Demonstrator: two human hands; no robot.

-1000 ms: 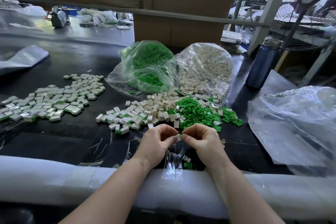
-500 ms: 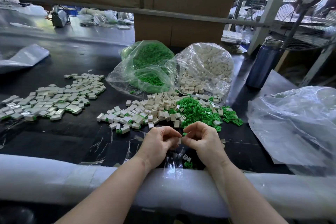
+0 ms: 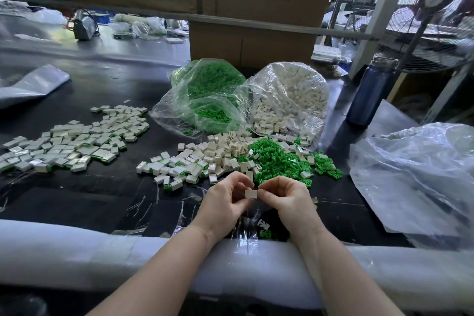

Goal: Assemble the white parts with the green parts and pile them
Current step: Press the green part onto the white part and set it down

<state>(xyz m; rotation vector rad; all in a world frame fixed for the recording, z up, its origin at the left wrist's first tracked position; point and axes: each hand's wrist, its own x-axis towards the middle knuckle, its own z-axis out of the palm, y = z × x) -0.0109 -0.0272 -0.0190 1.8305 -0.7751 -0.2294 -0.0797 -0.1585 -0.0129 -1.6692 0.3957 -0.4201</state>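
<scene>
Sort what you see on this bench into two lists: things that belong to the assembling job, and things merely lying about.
Belongs to the job:
white part pinched between left hand and right hand
loose white parts
loose green parts
bag of green parts
bag of white parts
finished pile

Just lying about:
blue bottle
fan
cardboard box
crumpled plastic bag

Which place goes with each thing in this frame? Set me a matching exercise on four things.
Things:
1. bag of green parts
2. blue bottle
3. white part
4. pile of assembled pieces

Places:
A. far right, standing upright on the table
B. left side of the table
C. pinched between the left hand and the right hand
D. behind the loose parts, left of the bag of white parts

Pairs: 1-D, 2-A, 3-C, 4-B
</scene>
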